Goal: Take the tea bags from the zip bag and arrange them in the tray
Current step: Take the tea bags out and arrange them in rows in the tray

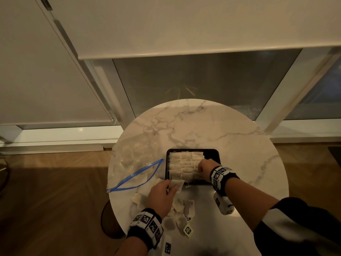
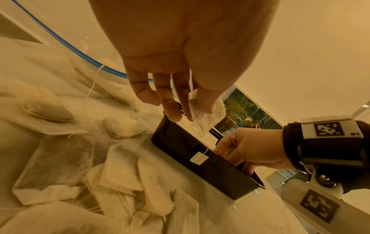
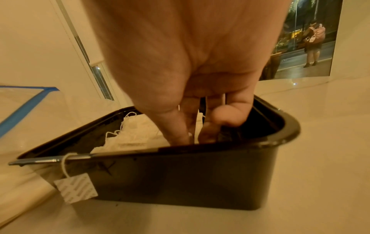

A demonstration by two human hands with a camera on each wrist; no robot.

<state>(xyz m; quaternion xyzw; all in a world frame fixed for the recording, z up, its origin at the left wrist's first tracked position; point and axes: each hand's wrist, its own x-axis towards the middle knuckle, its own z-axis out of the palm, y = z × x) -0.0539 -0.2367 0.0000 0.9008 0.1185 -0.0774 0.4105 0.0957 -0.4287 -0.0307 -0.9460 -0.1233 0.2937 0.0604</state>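
left hand (image 1: 162, 195): pinches one pale paper tea bag (image 1: 176, 184) between thumb and fingers, just at the near left corner of the tray.
right hand (image 1: 206, 168): reaches down into the tray's right part, fingertips (image 3: 180, 136) among the tea bags; whether they grip one i cannot tell.
tray: shallow black plastic rectangular tray (image 1: 218, 159) on the round white marble table (image 1: 230, 130), holding rows of tea bags (image 1: 182, 164) standing side by side.
tag: a white paper tag (image 3: 76, 188) on a string hangs over the tray's near wall.
zip bag: clear plastic zip bag with a blue seal (image 1: 136, 174), lying open left of the tray.
loose tea bags (image 1: 184, 209): scattered on the table near the left hand.
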